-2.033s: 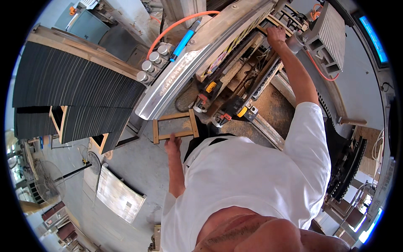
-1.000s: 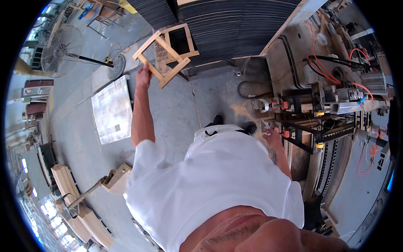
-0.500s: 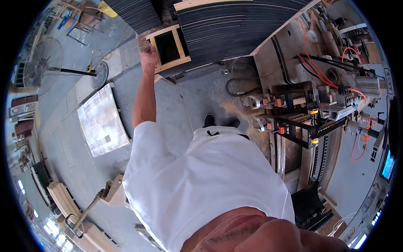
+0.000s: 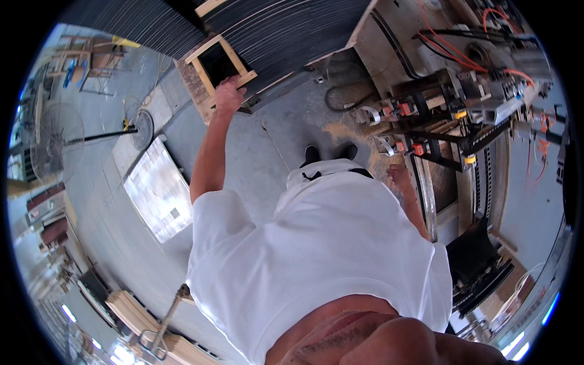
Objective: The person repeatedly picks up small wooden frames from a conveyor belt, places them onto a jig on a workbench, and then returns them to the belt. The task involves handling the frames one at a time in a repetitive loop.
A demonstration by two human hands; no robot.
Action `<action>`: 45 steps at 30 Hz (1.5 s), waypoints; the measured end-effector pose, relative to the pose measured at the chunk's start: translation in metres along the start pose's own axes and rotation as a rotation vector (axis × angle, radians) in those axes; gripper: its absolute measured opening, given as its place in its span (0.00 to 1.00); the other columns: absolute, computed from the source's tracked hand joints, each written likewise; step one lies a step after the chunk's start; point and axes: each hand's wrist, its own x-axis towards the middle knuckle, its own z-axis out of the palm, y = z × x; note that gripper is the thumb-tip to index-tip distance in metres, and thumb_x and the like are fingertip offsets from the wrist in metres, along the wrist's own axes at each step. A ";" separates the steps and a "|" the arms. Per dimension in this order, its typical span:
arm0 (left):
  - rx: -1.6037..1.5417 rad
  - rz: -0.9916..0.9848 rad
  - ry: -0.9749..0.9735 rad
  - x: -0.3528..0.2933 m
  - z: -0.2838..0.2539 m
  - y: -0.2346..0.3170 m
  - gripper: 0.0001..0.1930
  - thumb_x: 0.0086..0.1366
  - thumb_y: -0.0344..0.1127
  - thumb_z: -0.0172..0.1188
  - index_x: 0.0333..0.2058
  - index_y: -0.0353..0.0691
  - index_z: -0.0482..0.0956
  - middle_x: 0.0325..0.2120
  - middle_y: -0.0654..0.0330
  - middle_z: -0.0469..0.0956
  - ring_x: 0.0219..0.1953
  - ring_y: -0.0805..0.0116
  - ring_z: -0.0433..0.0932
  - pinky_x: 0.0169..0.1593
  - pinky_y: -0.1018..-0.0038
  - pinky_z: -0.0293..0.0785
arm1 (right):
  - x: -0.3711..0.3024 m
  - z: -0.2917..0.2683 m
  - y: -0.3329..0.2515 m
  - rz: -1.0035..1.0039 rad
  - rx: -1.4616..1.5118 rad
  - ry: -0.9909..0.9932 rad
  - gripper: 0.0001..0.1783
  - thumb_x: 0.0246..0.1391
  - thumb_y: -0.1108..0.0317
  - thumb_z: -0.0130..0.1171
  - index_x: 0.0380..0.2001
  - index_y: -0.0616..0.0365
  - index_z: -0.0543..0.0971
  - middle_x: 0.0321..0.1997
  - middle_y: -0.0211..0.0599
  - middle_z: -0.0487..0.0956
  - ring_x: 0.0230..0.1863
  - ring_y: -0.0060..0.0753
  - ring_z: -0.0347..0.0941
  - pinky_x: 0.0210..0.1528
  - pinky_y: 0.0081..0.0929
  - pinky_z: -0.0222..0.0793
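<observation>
Reaching into the upper left of the view, the left hand (image 4: 228, 96) is touching the near side of the wooden frame (image 4: 232, 56) beside the black stack (image 4: 286, 38), probably for easiest reach, though whether it or the right hand (image 4: 399, 175) is gripping, I cannot tell.

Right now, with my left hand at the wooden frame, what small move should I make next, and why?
I'd probably ease your left hand off the wooden frame: the frame seems to rest beside the dark stacked sheets, with that hand at its near edge, while your right hand is well away, near the machine.
</observation>
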 end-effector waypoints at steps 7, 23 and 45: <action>0.021 0.077 -0.115 0.015 0.003 0.002 0.19 0.49 0.39 0.66 0.39 0.36 0.76 0.36 0.45 0.77 0.42 0.45 0.74 0.45 0.57 0.70 | -0.072 0.008 0.017 -0.016 -0.108 0.234 0.12 0.44 0.63 0.63 0.33 0.55 0.81 0.34 0.42 0.81 0.36 0.46 0.77 0.38 0.36 0.73; -0.546 0.361 -0.149 -0.073 0.045 0.202 0.14 0.59 0.33 0.61 0.41 0.30 0.77 0.39 0.48 0.78 0.40 0.55 0.77 0.46 0.65 0.73 | -0.418 -0.157 -0.088 1.164 -0.701 1.214 0.13 0.44 0.63 0.60 0.34 0.57 0.77 0.39 0.43 0.78 0.43 0.50 0.74 0.44 0.44 0.69; -0.948 0.510 -0.807 -0.005 0.141 0.560 0.12 0.60 0.37 0.61 0.39 0.34 0.79 0.30 0.58 0.81 0.33 0.75 0.77 0.40 0.77 0.72 | -0.267 -0.278 -0.044 0.428 0.177 1.458 0.18 0.51 0.71 0.62 0.47 0.53 0.79 0.34 0.32 0.81 0.34 0.18 0.73 0.37 0.19 0.68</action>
